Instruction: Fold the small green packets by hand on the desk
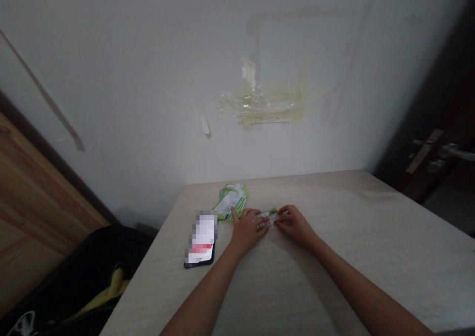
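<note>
Both of my hands rest on a pale wooden table [352, 247] near its far edge. A small green and white packet [267, 217] lies between them. My left hand [247, 229] pinches its left end with curled fingers. My right hand [295, 223] pinches its right end. A short stack of similar green packets [232, 201] lies just beyond my left hand, close to the wall.
A phone [202, 239] with a lit screen lies on the table left of my left hand. A black bag [85, 271] with something yellow sits on the floor at the left. A white wall with old tape marks stands behind the table. A dark door with a handle [451, 150] is at the right.
</note>
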{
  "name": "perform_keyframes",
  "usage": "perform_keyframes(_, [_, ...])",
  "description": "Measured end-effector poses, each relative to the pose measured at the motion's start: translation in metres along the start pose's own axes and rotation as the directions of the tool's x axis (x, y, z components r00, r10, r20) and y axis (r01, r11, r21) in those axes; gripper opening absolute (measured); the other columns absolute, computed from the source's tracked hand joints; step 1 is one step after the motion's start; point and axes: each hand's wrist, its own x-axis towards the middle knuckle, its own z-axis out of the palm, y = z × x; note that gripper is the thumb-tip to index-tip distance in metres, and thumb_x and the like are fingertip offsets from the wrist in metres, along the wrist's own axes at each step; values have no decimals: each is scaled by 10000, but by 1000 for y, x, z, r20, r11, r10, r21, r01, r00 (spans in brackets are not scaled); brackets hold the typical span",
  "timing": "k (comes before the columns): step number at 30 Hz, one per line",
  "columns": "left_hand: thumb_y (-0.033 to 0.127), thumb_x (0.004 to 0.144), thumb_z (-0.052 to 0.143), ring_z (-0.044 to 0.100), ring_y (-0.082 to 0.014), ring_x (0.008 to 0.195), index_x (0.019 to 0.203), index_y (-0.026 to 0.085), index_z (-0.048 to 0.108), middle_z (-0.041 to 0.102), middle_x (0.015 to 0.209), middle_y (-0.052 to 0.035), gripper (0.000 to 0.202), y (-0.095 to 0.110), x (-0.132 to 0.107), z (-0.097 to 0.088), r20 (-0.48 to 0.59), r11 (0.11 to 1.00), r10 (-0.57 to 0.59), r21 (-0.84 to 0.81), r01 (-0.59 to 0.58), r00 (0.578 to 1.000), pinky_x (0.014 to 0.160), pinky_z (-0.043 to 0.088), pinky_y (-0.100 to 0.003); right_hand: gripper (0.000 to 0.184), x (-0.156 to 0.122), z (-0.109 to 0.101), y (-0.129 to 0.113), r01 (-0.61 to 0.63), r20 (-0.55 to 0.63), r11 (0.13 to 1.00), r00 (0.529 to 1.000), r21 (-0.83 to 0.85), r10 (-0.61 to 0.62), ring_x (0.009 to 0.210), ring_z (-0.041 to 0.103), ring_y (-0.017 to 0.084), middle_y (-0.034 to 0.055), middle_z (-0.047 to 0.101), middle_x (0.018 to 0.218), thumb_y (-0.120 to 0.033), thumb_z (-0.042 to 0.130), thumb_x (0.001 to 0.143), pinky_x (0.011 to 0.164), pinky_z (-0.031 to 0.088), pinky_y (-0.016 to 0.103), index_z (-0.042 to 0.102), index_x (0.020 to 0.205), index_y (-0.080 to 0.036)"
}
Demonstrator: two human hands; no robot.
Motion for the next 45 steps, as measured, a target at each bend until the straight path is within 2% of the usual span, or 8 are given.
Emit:
perform_keyframes(4, [450,859,597,496,-247,1155,1046,408,690,630,1171,1,213,2,0,-4,20,1000,-11,21,10,1000,1074,-74,-714,146,2,2,2,-48,-57,996,997,-76,44,987,562,224,85,639,1003,-303,644,801,921,450,361,774,797,-236])
perform_keyframes(9, [481,864,580,491,-246,1155,1046,408,686,630,1180,5,223,3,0,-4,29,1000,-18,-4,19,999,1059,-110,-714,170,4,2,1,-110,-102,982,990,-156,94,970,567,234,96,633,1003,-327,636,806,886,457,358,778,831,-237])
perform_keyframes(13, [482,864,580,489,-242,1161,1044,416,680,627,1183,14,216,1,0,-2,18,1000,-12,-25,12,1000,1050,-136,-712,179,6,2,-1,-135,-114,974,987,-180,116,951,572,232,100,630,989,-324,626,816,874,454,347,778,839,-234])
perform_keyframes(20, [466,866,581,490,-249,1163,1048,436,675,624,1184,24,207,0,0,-1,18,1000,3,4,-3,1000,1053,-102,-727,187,9,3,4,-160,-152,964,980,-212,130,940,564,232,98,618,971,-341,621,832,863,454,337,777,843,-238])
perform_keyframes(26, [452,857,599,491,-252,1160,1046,411,685,624,1178,3,213,0,0,-1,14,1000,0,9,0,1000,1066,-108,-710,190,9,0,-1,-194,-164,952,974,-238,158,927,557,228,105,601,967,-318,606,849,863,452,335,773,874,-232])
perform_keyframes(31, [451,862,593,493,-246,1162,1045,427,675,616,1177,25,202,-2,0,1,8,1000,10,-8,-10,1000,1045,-125,-728,201,8,1,0,-185,-158,957,976,-223,152,940,554,232,112,594,981,-312,592,860,880,447,353,766,895,-219])
perform_keyframes(38, [475,871,572,492,-245,1162,1041,406,684,628,1165,4,216,-1,1,2,2,1000,6,-30,-6,1000,1059,-159,-692,150,7,8,8,-30,-123,993,992,-112,16,1024,541,228,112,565,1100,-274,629,820,923,440,351,754,864,-204])
perform_keyframes(45, [474,863,583,500,-252,1154,1031,424,682,631,1166,18,201,-2,0,3,-8,1000,13,-6,-13,1000,1054,-112,-723,118,12,9,6,-113,-122,981,988,-156,94,924,566,222,96,599,960,-294,669,778,879,447,344,736,786,-197])
